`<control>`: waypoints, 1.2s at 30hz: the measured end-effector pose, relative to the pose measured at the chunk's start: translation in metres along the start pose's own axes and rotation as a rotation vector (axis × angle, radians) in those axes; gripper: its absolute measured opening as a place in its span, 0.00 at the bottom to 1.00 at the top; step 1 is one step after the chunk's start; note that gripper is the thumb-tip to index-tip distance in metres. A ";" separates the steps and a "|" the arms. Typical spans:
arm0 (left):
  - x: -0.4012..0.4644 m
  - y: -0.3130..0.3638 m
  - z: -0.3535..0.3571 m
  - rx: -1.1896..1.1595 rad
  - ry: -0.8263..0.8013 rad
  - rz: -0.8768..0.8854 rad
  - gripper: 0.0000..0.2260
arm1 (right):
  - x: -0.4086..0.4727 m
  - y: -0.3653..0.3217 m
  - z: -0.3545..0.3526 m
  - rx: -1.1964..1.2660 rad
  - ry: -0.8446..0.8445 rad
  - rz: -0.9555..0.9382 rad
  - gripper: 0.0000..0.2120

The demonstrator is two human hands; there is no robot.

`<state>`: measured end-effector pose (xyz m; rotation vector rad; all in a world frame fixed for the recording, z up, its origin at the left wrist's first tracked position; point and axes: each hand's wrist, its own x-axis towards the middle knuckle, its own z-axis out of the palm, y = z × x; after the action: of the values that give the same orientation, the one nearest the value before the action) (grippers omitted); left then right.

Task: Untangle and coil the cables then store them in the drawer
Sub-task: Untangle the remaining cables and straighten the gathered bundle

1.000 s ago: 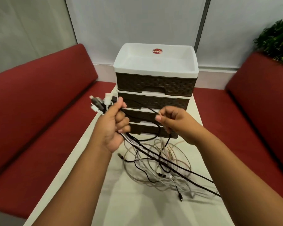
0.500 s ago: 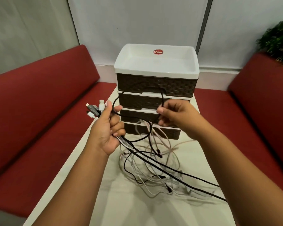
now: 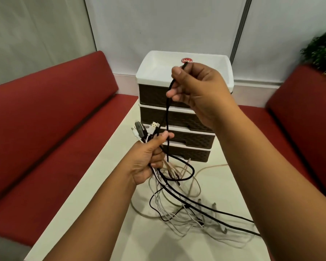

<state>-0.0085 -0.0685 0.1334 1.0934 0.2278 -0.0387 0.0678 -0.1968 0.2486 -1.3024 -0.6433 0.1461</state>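
My left hand [image 3: 149, 157] grips a bunch of cable ends, with their USB plugs [image 3: 143, 129] sticking up above the fist. My right hand [image 3: 198, 91] is raised in front of the drawer unit and pinches a black cable [image 3: 167, 117], which hangs down taut to the left hand. Below both hands a tangle of black, white and beige cables [image 3: 186, 204] lies on the table. The brown and white drawer unit [image 3: 196, 142] stands at the table's far end with all its drawers closed.
The cream table [image 3: 102, 185] runs forward between two red benches [image 3: 45, 129]. The drawer unit has a white tray top [image 3: 154, 70]. A green plant [image 3: 322, 51] stands at the far right. Two black cables trail off to the table's right edge.
My right hand has risen from the middle drawers to the top of the unit, drawing the black cable up out of the tangle. The left hand keeps its grip and has barely moved.
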 end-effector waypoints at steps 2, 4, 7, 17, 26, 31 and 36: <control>0.000 0.001 0.000 -0.052 -0.008 0.000 0.08 | 0.000 0.002 -0.007 0.051 -0.017 0.001 0.06; -0.001 0.005 0.000 -0.114 -0.007 0.003 0.08 | -0.007 0.012 -0.018 0.005 -0.083 0.057 0.09; 0.000 0.015 0.003 -0.158 -0.014 0.025 0.08 | -0.025 0.046 -0.034 -0.218 -0.110 0.240 0.09; -0.001 0.029 0.015 -0.234 -0.104 0.028 0.09 | -0.065 0.087 -0.032 -0.396 -0.323 0.324 0.05; -0.005 0.027 0.025 -0.285 -0.164 -0.009 0.07 | -0.080 0.100 -0.021 -0.272 -0.271 0.314 0.14; -0.006 0.021 0.019 -0.174 -0.132 0.012 0.12 | -0.094 0.098 -0.038 -0.265 -0.080 0.271 0.03; -0.005 0.015 -0.001 -0.136 -0.095 -0.002 0.19 | -0.109 0.091 -0.096 -0.463 0.333 0.167 0.08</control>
<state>-0.0113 -0.0613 0.1476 0.9533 0.1440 -0.0758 0.0508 -0.3017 0.1139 -1.7796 -0.2872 -0.0908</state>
